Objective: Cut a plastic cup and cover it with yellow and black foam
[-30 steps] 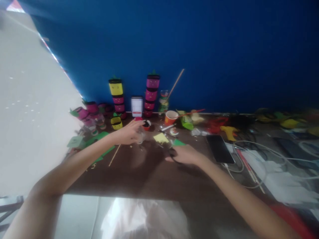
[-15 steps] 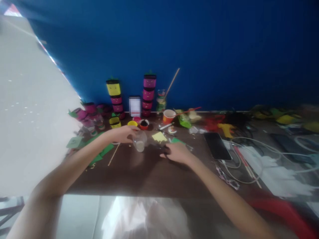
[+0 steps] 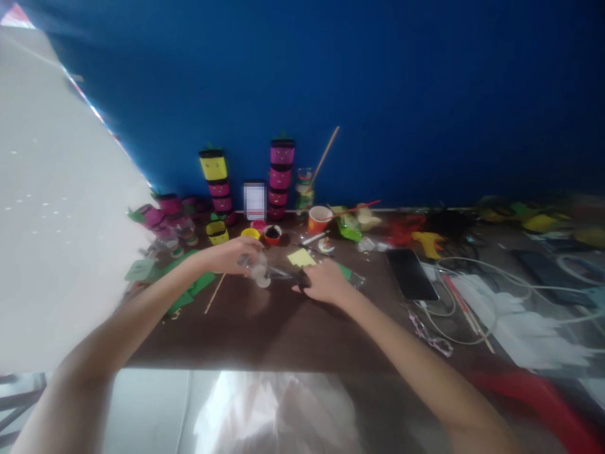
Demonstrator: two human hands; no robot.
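My left hand (image 3: 235,255) is closed around a clear plastic piece (image 3: 261,273), which looks like part of a cut bottle with a round whitish end. In my right hand (image 3: 322,281) are dark-handled scissors (image 3: 282,273), their blades pointing left and reaching the plastic. Just behind the scissors lies a yellow paper square (image 3: 301,257). A green paper piece (image 3: 344,271) shows beside my right hand. More green sheets (image 3: 196,287) lie under my left forearm, near a thin wooden stick (image 3: 216,294).
Stacked purple and yellow containers (image 3: 280,180) stand along the blue wall. Paint pots (image 3: 273,234) and a paper cup (image 3: 320,219) are behind my hands. To the right lie a black phone (image 3: 412,275), a yellow glue gun (image 3: 428,244) and white cables (image 3: 466,262).
My right hand has moved slightly left, and the scissors now reach the plastic piece. My left hand has tilted that piece and shifted it a little left.
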